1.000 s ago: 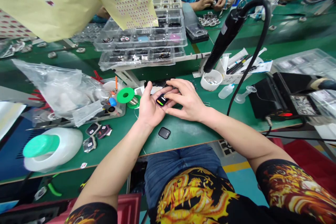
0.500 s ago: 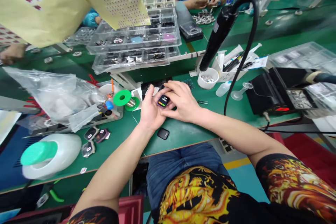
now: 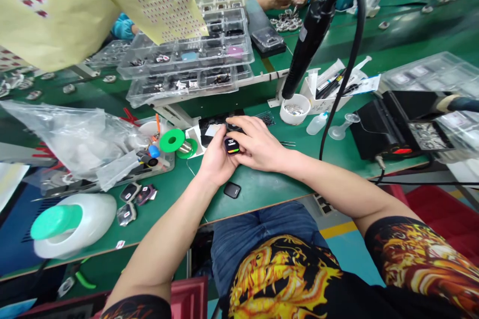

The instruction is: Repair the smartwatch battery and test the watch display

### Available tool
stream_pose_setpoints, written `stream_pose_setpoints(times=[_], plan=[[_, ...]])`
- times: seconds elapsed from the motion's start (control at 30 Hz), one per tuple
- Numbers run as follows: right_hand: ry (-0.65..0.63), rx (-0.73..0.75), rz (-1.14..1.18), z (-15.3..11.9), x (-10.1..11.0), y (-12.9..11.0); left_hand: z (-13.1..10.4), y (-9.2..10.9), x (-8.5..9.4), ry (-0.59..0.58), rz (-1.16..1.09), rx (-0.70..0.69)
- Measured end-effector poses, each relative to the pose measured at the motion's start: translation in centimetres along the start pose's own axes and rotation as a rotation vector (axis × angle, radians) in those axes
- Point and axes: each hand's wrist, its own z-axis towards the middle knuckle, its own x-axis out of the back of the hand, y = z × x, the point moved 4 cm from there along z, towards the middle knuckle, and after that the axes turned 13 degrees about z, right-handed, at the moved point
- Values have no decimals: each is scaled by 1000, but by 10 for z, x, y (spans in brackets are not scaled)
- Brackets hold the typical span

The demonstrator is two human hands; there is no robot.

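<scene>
A small smartwatch body with a lit screen sits between my two hands, its display showing white text above a green and orange band. My left hand cradles it from the left, thumb along its edge. From the right, my right hand closes its fingers around the other side. Below my hands a dark, rounded square piece lies flat on the green bench. Several watch cases lie in a group off to the left.
A solder spool stands left of my hands, and a white bottle with a green cap nearer the front. Overhead on the right hangs a black tool on a cable. Stacked parts trays and a white cup stand behind.
The watch has turned slightly in my hands, its screen now more level. My fingers have drawn in closer around it, and my right thumb has shifted. The whole view has moved a little.
</scene>
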Motion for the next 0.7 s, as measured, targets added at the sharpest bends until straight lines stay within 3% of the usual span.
stream_pose_setpoints(times=[0.13,0.27,0.5,0.7], plan=[[-8,-25,28,0,-1,-2,3,1,6,47,49,26],[31,-35,41,1,2,-4,3,6,10,22,68,26],[80,85,58,2,6,-7,0,13,7,93,-11,-44],[95,100,80,2,5,-6,-1,14,8,133,5,-98]])
